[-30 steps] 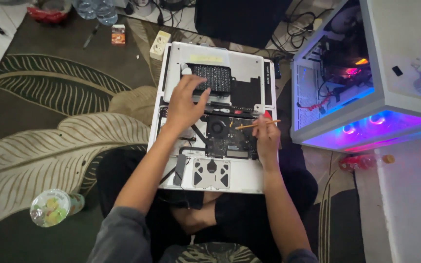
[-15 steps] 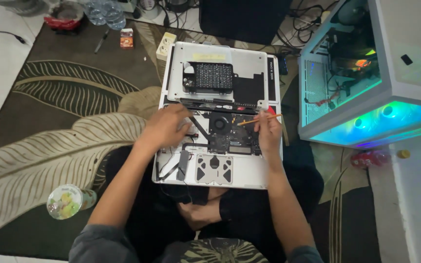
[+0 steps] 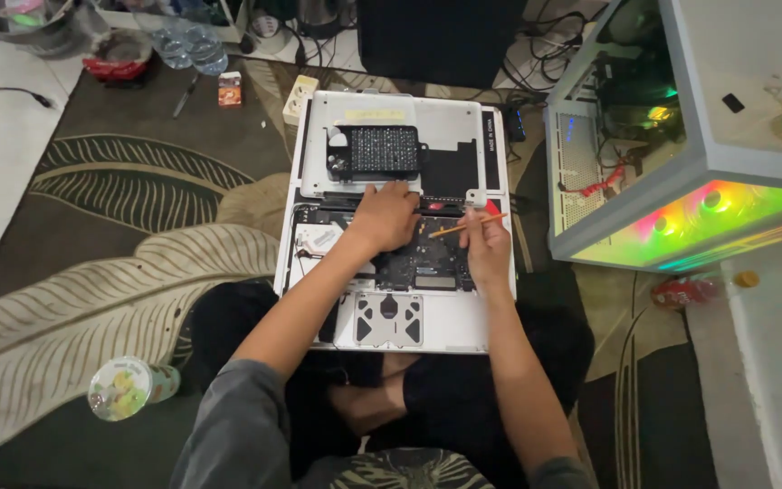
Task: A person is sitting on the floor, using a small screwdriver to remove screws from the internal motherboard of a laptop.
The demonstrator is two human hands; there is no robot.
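An opened silver laptop (image 3: pixel 382 335) lies across my lap, its bottom cover off and the dark circuit board (image 3: pixel 427 263) showing. My left hand (image 3: pixel 384 217) rests palm-down on the board near the hinge, fingers curled; whether it holds anything is hidden. My right hand (image 3: pixel 486 243) grips a thin orange-handled tool (image 3: pixel 463 227), whose tip points left onto the board. The removed silver cover (image 3: pixel 450 122) lies just beyond the laptop, with a black perforated part (image 3: pixel 377 151) on it.
A lit desktop computer case (image 3: pixel 681 190) with coloured fans stands at the right. A capped cup (image 3: pixel 124 388) sits on the leaf-patterned rug (image 3: pixel 92 272) at lower left. Bottles (image 3: pixel 190 41), a power strip (image 3: pixel 299 98), cables and a small red bottle (image 3: pixel 685 291) lie around.
My left hand slid from the cover down to the board's left, then right to the board's middle near the hinge. My right hand stays on the orange tool. The view shifted.
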